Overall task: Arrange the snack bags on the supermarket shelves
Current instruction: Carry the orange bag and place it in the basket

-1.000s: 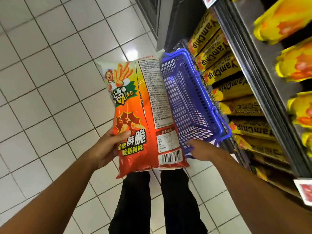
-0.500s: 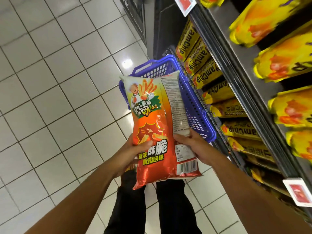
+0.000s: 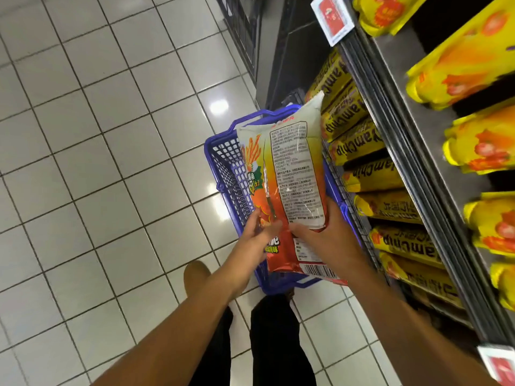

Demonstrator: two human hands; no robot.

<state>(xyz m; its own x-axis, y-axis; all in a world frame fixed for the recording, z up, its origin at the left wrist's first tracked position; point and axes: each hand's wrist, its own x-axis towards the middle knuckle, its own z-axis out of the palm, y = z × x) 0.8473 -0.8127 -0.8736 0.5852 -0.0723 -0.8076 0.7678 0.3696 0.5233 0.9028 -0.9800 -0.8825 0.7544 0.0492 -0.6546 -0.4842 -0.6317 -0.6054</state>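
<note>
A large orange and white snack bag (image 3: 292,174) is held over the blue plastic basket (image 3: 225,168) on the floor, its printed back turned up and its top tilted toward the shelves. My right hand (image 3: 326,235) grips the bag's lower right part, thumb across its face. My left hand (image 3: 257,232) touches the bag's lower left edge with fingers nearly straight. Shelves (image 3: 395,112) on the right carry rows of yellow snack bags (image 3: 354,143).
White floor tiles (image 3: 97,162) spread to the left. More yellow and orange bags (image 3: 479,146) lie on an upper shelf at the right. Red price tags (image 3: 331,18) hang on the shelf edges. My dark trouser legs and a brown shoe (image 3: 195,277) stand below the basket.
The bag has moved right toward the shelves and turned its back side up. My right hand has taken a fuller grip, and my left hand has loosened to a touch.
</note>
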